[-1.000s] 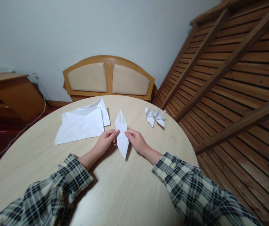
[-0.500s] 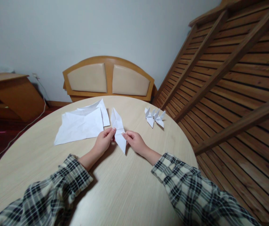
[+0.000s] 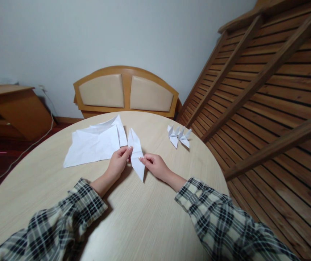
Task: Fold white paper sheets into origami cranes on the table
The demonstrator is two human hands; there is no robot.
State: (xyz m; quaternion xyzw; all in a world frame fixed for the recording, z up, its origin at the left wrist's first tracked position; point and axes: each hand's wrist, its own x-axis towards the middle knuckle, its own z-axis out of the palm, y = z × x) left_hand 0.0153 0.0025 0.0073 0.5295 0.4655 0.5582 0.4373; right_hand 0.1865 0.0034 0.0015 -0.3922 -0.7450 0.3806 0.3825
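Observation:
A long, diamond-shaped folded white paper (image 3: pixel 137 156) is held above the middle of the round table, its lower point toward me. My left hand (image 3: pixel 117 162) pinches its left edge between thumb and fingers. On the opposite edge, slightly lower, my right hand (image 3: pixel 157 166) grips it with the thumb on top. White paper sheets (image 3: pixel 94 143) lie overlapping to the left of the folded paper. Two small folded paper cranes (image 3: pixel 173 139) stand close together at the right of the table.
The round wooden table (image 3: pixel 133 224) carries all the paper. A headboard (image 3: pixel 127 90) with two padded panels stands behind it, and slatted wood (image 3: pixel 275 94) leans at the right. A brown desk (image 3: pixel 14 108) and a white cable (image 3: pixel 30 146) are at the left.
The folded paper has shifted slightly toward me and its tilt has changed a little. My right thumb sits slightly lower on it, while my left hand has barely moved.

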